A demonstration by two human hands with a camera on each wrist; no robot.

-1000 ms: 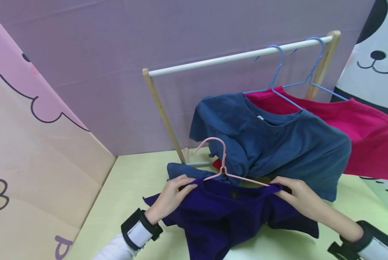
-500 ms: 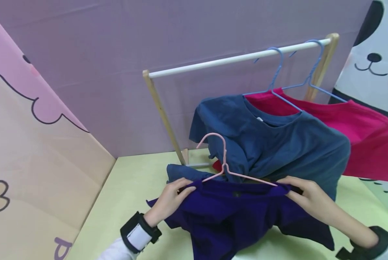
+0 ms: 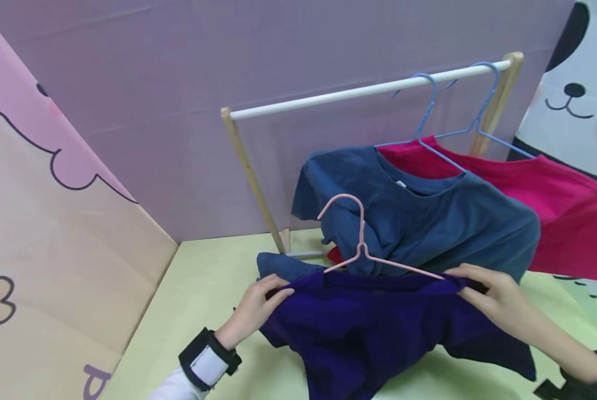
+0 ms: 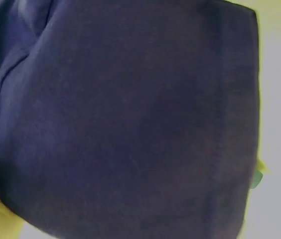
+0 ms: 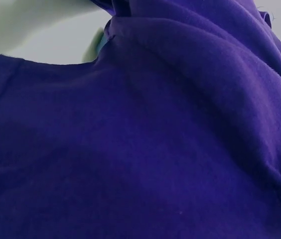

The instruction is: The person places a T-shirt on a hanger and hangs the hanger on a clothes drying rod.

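Observation:
A dark purple T-shirt [image 3: 368,322] hangs from both hands above the table in the head view. Inside its neckline sits a pink hanger [image 3: 362,236], with the hook and part of both arms showing and the ends hidden in the cloth. My left hand [image 3: 253,308] pinches the shirt's shoulder on the left between thumb and fingers. On the other side my right hand [image 3: 496,300] pinches the opposite shoulder, by the hanger's arm. Purple cloth [image 4: 130,124] fills most of the left wrist view, and the right wrist view is mostly shirt fabric [image 5: 130,139].
Behind the shirt stands a wooden rack with a white rail [image 3: 328,99]. A blue T-shirt [image 3: 418,222] and a red shirt [image 3: 568,216] hang from it on blue hangers. Folded blue cloth [image 3: 283,266] lies on the pale green table [image 3: 203,278], beside the rack's left foot.
The pink hanger and purple shirt have moved right and slightly up. My right hand has moved right, away from my left, so the neckline is stretched wider.

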